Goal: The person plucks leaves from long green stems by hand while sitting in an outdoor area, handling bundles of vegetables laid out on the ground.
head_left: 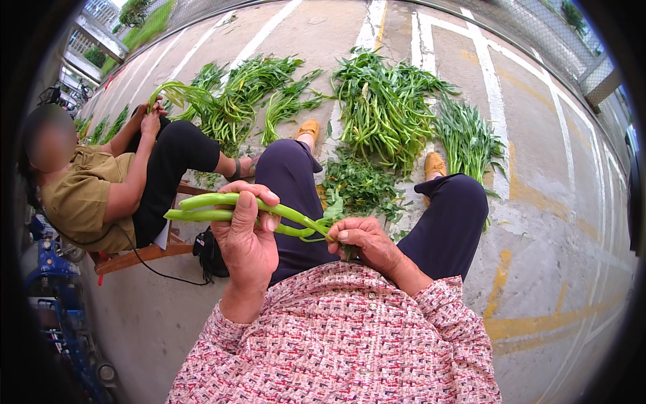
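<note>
My left hand (247,246) is wrapped round several thick green water spinach stems (289,214), gripping them between thumb and fingers above my lap. Their cut ends stick out to the left, and the thinner leafy ends reach toward my right hand (369,244). That hand is closed in a pinch on the leafy end of the stems, with a few dark green leaves at its fingertips. Between my feet lies a heap of loose leaves (360,185). Just beyond it is a large pile of long-stemmed greens (383,101).
To my left a person (94,182) in a tan top sits on a wooden seat (145,256), holding a bunch of greens (178,91). More greens lie at the far left (245,87) and the right (468,138). A black bag (210,254) and a blue motorbike (57,289) stand nearby.
</note>
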Demonstrator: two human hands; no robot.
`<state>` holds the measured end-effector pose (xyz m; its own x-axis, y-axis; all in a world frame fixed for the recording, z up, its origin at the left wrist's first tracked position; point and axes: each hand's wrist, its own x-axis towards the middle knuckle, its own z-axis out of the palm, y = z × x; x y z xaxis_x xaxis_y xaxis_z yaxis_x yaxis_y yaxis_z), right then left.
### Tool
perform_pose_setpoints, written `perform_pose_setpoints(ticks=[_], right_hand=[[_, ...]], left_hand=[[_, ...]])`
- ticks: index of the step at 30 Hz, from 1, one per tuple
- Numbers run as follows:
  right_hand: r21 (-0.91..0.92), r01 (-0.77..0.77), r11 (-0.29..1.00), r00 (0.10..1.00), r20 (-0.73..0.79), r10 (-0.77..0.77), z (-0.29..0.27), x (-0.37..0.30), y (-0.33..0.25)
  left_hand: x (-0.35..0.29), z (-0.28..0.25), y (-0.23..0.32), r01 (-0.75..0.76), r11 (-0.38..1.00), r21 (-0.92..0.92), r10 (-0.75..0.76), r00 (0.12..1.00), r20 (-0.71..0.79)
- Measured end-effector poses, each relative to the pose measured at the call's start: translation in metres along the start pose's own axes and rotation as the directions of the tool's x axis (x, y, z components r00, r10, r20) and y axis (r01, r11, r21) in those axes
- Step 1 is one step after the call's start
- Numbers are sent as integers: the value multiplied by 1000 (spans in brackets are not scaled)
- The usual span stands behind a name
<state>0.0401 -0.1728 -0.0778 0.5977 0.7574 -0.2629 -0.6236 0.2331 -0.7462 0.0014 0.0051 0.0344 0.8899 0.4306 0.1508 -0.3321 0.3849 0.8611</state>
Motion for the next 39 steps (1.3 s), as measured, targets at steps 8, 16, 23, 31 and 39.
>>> perform_pose_setpoints(ticks=[8,16,23,31,39], right_hand=[[-134,103,986,994,46,-98,1,-1,-4],[-130,58,990,993,-96,-70,2,3,2],[9,69,998,988,-140,-67,4,1,1],[-157,170,973,985,47,-165,4,-4,-7],[-134,129,983,992,16,-128,5,-3,-6]], left_hand=[[2,-1,-2,7,1000,17,-7,1000,11],[-7,6,-5,-12,998,55,10,999,42],[-3,12,0,-23,999,38,20,997,76],[-2,12,-8,-4,999,45,1,998,57],[-7,12,-10,-6,994,109,0,999,54]])
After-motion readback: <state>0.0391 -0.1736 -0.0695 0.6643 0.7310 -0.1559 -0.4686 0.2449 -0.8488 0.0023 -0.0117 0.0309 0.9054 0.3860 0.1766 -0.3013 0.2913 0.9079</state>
